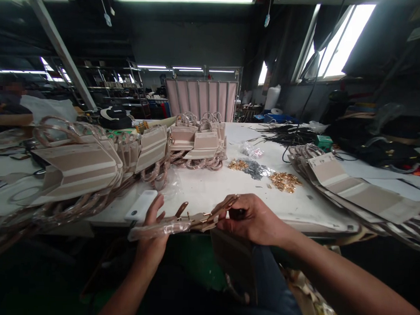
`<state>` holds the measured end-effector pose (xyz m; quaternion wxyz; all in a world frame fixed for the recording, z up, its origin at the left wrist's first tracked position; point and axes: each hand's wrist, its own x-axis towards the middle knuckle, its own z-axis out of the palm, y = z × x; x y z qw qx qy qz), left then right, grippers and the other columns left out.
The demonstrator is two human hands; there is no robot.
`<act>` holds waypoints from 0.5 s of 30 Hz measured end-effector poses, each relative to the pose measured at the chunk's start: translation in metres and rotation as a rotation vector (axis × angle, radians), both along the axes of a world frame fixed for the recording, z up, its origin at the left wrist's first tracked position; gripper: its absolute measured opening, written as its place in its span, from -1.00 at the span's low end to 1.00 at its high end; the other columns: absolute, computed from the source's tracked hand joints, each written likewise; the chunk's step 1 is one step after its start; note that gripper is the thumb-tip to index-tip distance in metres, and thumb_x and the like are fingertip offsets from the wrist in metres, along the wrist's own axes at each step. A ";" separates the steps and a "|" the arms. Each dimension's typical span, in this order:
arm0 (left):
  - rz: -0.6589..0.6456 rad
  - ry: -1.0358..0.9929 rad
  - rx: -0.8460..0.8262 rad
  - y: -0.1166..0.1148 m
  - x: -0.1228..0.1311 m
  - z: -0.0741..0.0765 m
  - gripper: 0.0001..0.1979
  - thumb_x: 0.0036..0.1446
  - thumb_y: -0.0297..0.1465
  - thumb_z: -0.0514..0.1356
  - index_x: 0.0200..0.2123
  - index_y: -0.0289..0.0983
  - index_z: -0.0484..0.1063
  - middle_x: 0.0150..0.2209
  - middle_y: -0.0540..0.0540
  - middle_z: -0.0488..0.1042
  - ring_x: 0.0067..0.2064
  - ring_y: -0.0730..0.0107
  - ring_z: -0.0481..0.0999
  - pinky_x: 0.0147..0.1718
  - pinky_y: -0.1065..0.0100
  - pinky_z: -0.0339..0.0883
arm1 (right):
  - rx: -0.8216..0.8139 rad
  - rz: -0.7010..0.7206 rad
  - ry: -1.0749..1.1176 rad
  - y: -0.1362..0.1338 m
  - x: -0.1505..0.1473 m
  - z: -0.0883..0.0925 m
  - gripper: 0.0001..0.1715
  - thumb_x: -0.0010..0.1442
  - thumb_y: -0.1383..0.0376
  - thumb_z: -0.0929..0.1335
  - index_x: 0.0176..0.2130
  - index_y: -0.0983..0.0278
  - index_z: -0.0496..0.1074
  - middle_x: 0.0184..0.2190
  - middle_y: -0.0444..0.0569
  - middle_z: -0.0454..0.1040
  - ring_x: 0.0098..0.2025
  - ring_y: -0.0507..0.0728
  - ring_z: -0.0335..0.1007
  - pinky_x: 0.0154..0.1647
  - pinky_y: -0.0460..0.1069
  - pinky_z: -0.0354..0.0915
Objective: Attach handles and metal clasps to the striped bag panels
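Note:
Low in front of me, at the table's front edge, is a beige bag panel [227,250] with a plastic-wrapped handle [166,228]. My left hand [154,233] is around the handle's left part, thumb and fingertips showing above it. The fingers of my right hand [251,218] are closed on the panel's top edge, near a brown handle end. Small gold metal posts [188,215] stick up from that edge between my hands. The panel hangs down toward my lap, its lower part dark.
Stacked beige bag panels with wrapped handles lie left [85,164], at the back [200,141] and right [360,185]. On the white table [202,194] are gold fittings [285,181], silver pieces [256,169], black strips [286,134] and a white phone-like object [141,204].

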<state>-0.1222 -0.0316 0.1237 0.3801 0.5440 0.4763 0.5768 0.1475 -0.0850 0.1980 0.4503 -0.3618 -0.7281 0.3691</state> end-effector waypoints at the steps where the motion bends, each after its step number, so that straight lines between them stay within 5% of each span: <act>1: -0.046 0.081 0.108 -0.003 0.000 0.006 -0.30 0.09 -0.21 0.42 0.30 -0.08 0.40 0.43 -0.13 0.30 0.44 -0.09 0.28 0.40 0.01 0.23 | -0.066 0.022 0.005 0.004 0.005 0.009 -0.76 0.23 0.17 0.53 -0.21 0.31 0.66 -0.27 0.02 0.61 -0.28 0.10 0.49 -0.26 -0.05 0.41; 4: -0.069 0.230 0.369 -0.014 0.003 0.029 -0.55 0.23 -0.26 0.32 0.18 -0.13 0.51 0.37 -0.14 0.39 0.39 -0.04 0.35 0.40 -0.03 0.24 | -0.245 0.056 0.026 0.017 0.021 0.041 -0.66 0.11 0.15 0.59 -0.19 0.34 0.68 -0.37 -0.05 0.56 -0.42 0.02 0.38 -0.45 -0.11 0.32; 9: -0.172 0.313 0.418 -0.028 0.002 0.053 -0.69 0.27 -0.28 0.28 0.05 -0.14 0.62 0.04 -0.14 0.64 0.12 -0.01 0.60 0.20 0.05 0.48 | -0.407 0.057 0.048 0.032 0.040 0.084 -0.63 -0.01 0.21 0.62 -0.22 0.36 0.68 -0.51 -0.14 0.49 -0.62 -0.07 0.25 -0.64 -0.15 0.25; 12: -0.382 0.374 0.357 -0.019 0.005 0.047 -0.66 0.18 -0.26 0.36 0.04 -0.11 0.64 0.05 -0.13 0.64 0.09 0.00 0.60 0.14 0.13 0.50 | -0.495 0.075 0.027 0.045 0.047 0.081 -0.61 -0.03 0.25 0.62 -0.19 0.37 0.67 -0.55 -0.17 0.47 -0.65 -0.08 0.23 -0.66 -0.16 0.29; 15: -0.476 0.360 0.104 -0.003 0.020 0.023 -0.65 0.12 -0.24 0.41 0.00 -0.11 0.68 -0.01 -0.14 0.67 0.01 -0.01 0.63 0.11 0.10 0.50 | -0.611 0.054 0.002 0.067 0.053 0.051 -0.59 -0.06 0.27 0.61 -0.19 0.38 0.64 -0.60 -0.21 0.44 -0.66 -0.07 0.23 -0.67 -0.18 0.31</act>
